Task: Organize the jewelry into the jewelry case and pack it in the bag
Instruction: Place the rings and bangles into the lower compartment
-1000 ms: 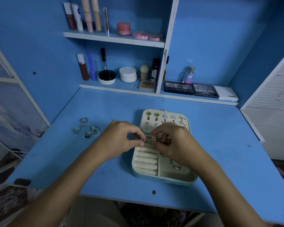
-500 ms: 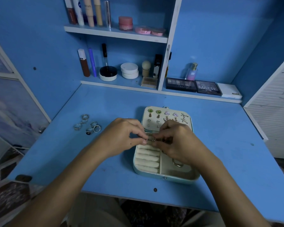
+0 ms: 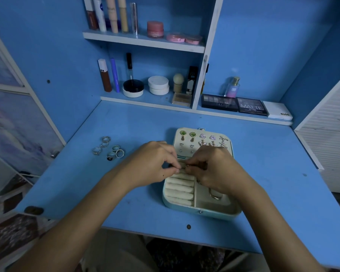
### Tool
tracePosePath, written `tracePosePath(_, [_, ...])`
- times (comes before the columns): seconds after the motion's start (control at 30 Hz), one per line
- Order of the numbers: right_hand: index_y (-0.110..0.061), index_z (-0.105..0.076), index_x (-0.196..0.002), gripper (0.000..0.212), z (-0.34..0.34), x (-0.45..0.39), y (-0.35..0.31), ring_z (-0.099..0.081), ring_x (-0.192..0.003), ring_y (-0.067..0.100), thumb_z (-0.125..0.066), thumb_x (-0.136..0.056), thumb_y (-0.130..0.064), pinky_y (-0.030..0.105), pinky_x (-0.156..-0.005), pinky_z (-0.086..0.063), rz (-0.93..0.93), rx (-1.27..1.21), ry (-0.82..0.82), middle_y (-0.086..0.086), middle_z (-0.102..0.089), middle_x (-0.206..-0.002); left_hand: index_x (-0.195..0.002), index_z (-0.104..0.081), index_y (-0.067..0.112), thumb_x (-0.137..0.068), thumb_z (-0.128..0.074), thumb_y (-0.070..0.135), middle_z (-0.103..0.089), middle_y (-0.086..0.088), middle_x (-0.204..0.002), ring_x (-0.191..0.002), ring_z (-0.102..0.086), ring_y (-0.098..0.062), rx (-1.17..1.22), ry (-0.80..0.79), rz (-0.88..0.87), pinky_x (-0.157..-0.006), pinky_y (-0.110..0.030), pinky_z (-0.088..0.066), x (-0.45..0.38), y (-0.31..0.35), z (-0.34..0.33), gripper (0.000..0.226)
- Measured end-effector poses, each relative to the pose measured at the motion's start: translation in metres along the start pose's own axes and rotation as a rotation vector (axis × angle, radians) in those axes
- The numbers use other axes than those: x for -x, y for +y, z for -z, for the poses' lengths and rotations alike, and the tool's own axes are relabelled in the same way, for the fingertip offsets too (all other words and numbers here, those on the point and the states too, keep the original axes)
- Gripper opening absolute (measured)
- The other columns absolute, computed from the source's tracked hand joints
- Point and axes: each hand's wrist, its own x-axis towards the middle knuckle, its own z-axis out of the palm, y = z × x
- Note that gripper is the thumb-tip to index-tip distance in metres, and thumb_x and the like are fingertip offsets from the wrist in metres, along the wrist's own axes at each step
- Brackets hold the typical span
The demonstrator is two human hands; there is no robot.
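An open pale-blue jewelry case (image 3: pixel 201 212) lies on the blue desk, its lid (image 3: pixel 202 141) studded with several earrings. Cream ring rolls (image 3: pixel 180 190) fill its left half, and a gold hoop (image 3: pixel 215 195) lies in the right compartment. My left hand (image 3: pixel 151 163) and my right hand (image 3: pixel 216 167) meet over the top ring roll. Both pinch a small ring (image 3: pixel 185 166) between fingertips, low against the rolls. Several loose silver rings (image 3: pixel 110 149) sit on the desk to the left. No bag is in view.
Shelves behind the desk hold cosmetics: tubes (image 3: pixel 110 14), pink jars (image 3: pixel 155 29), a white jar (image 3: pixel 158 85), eyeshadow palettes (image 3: pixel 235 105) and a perfume bottle (image 3: pixel 233 87). A white louvred panel (image 3: pixel 330 144) stands at the right. The desk's front edge (image 3: pixel 165 235) is near me.
Both hands have lowered the ring from just above the case down onto the top ring roll. The view has shifted slightly.
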Motion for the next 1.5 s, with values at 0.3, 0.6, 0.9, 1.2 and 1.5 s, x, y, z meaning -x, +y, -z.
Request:
tracePosePath(0.3, [-0.022,-0.078,-0.081,0.008,0.013,-0.007,-0.01,-0.058,-0.068,0.001,-0.076,-0.085,-0.028,0.009,-0.064,-0.042,-0.089,0.049,-0.11,-0.012,-0.066,-0.072,-0.098,-0.079,0.026,-0.089,-0.07,0.03,-0.07,0.017,-0.095,-0.092,-0.06,-0.002,0.015,0.043,0.006,-0.086,-0.027,-0.048,0.008,-0.003,0.001,0.013])
tracePosePath(0.6, [-0.021,-0.073,-0.078,0.011,-0.001,-0.049,-0.033,-0.053,-0.064,0.003,-0.067,-0.088,-0.02,0.023,-0.07,-0.046,0.022,0.048,-0.005,-0.01,-0.067,-0.075,-0.089,-0.079,0.021,-0.086,-0.075,0.017,-0.071,0.015,-0.087,-0.084,-0.065,0.0,-0.01,0.278,0.193,-0.076,-0.008,-0.044,0.031,-0.051,0.051,0.006])
tracePosePath(0.9, [-0.019,-0.076,-0.104,0.026,-0.053,-0.109,-0.068,-0.059,-0.084,0.014,-0.058,-0.093,-0.003,0.028,-0.081,-0.05,0.191,0.034,-0.15,0.001,-0.072,-0.099,-0.088,-0.067,0.035,-0.087,-0.073,0.009,-0.066,0.015,-0.088,-0.086,-0.061,0.008,-0.097,0.206,0.398,-0.076,-0.001,-0.04,0.065,-0.124,0.094,0.027])
tracePosePath(1.2, [-0.025,-0.077,-0.105,0.042,-0.084,-0.139,-0.084,-0.059,-0.095,0.022,-0.052,-0.089,0.005,0.038,-0.088,-0.051,0.246,0.126,-0.354,0.006,-0.067,-0.101,-0.102,-0.076,0.023,-0.09,-0.067,0.007,-0.069,0.006,-0.095,-0.088,-0.064,-0.016,-0.194,0.081,0.383,-0.081,-0.033,-0.051,0.068,-0.146,0.095,0.022])
tracePosePath(1.5, [-0.023,-0.079,-0.099,0.03,-0.094,-0.147,-0.083,-0.063,-0.091,0.016,-0.067,-0.085,0.001,0.032,-0.084,-0.055,0.225,0.149,-0.352,-0.001,-0.068,-0.098,-0.097,-0.079,0.024,-0.088,-0.073,0.014,-0.067,0.009,-0.093,-0.076,-0.057,-0.01,-0.276,0.094,0.386,-0.072,-0.029,-0.048,0.061,-0.142,0.093,0.015])
